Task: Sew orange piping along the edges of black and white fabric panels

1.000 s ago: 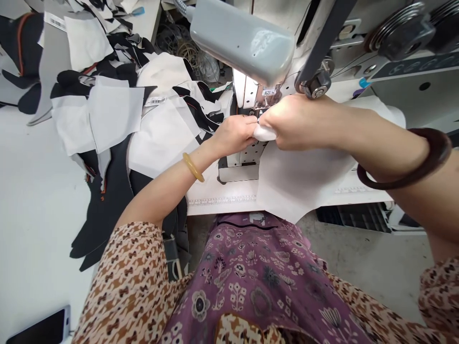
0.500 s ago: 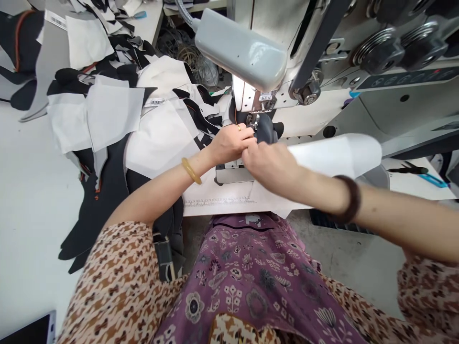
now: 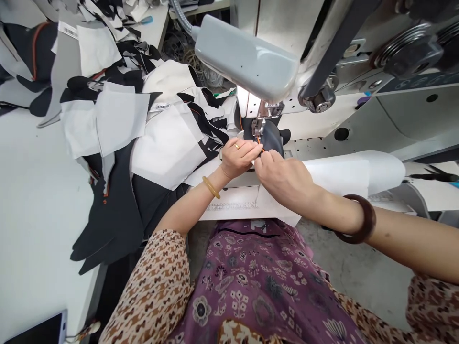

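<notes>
A black fabric piece [image 3: 273,137] with an orange strip [image 3: 258,140] along it lies beneath the presser foot [image 3: 257,127] of a sewing machine. Just in front of the foot, my left hand [image 3: 241,156] is closed, its fingertips pinching the near edge of that fabric beside the orange strip. My right hand [image 3: 285,177] is closed too, thumb and fingers pinched on the same edge, almost touching the left fingertips. The fingers hide most of the part they grip. White sheet material [image 3: 344,172] extends to the right behind my right wrist.
Black and white cut pieces [image 3: 168,143] are heaped to the left of the machine. A grey lamp [image 3: 247,57] hangs close above the needle area. Dark-handled snips [image 3: 435,175] lie at the right, and a phone [image 3: 39,329] rests at the lower left.
Both hands have come slightly nearer to me, away from the presser foot. The orange strip now shows between foot and fingers. The whole view has shifted a little.
</notes>
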Tool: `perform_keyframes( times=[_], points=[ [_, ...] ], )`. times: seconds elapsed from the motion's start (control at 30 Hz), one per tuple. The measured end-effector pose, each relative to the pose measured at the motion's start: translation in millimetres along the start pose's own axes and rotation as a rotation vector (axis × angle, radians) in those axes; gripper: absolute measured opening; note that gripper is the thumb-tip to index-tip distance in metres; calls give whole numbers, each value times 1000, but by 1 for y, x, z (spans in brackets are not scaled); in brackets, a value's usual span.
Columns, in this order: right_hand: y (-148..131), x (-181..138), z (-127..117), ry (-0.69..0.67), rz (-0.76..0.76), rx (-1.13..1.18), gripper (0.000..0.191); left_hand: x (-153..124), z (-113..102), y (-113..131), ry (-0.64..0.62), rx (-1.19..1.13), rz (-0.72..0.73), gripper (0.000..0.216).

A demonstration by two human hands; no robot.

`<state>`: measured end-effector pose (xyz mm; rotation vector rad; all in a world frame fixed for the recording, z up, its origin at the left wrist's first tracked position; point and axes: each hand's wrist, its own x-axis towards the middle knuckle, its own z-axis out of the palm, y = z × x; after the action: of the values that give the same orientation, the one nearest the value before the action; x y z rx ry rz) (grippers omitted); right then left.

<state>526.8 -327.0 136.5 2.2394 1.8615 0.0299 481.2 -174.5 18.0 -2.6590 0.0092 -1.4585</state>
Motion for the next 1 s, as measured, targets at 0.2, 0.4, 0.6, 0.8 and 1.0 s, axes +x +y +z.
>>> perform_keyframes(
  times=[0.2,0.4,0.6,0.8,1.0],
  points=[
    [-11,6,4,63,48,-50,42,-3,5,-3,166,-109,-47,21],
    [-36,-2,27,56,186,-58,43,-9,-26,0,-76,-136,-104,30],
    [-44,-24,97,-155,180,154,46,-12,-28,45,-37,-211,-597,19],
    [-3,-97,153,-335,174,659,56,-37,-10,92,2,-642,-1423,48],
    [69,-153,213,108,872,922,61,-30,-26,107,-273,-1455,-1696,37]
  ],
)
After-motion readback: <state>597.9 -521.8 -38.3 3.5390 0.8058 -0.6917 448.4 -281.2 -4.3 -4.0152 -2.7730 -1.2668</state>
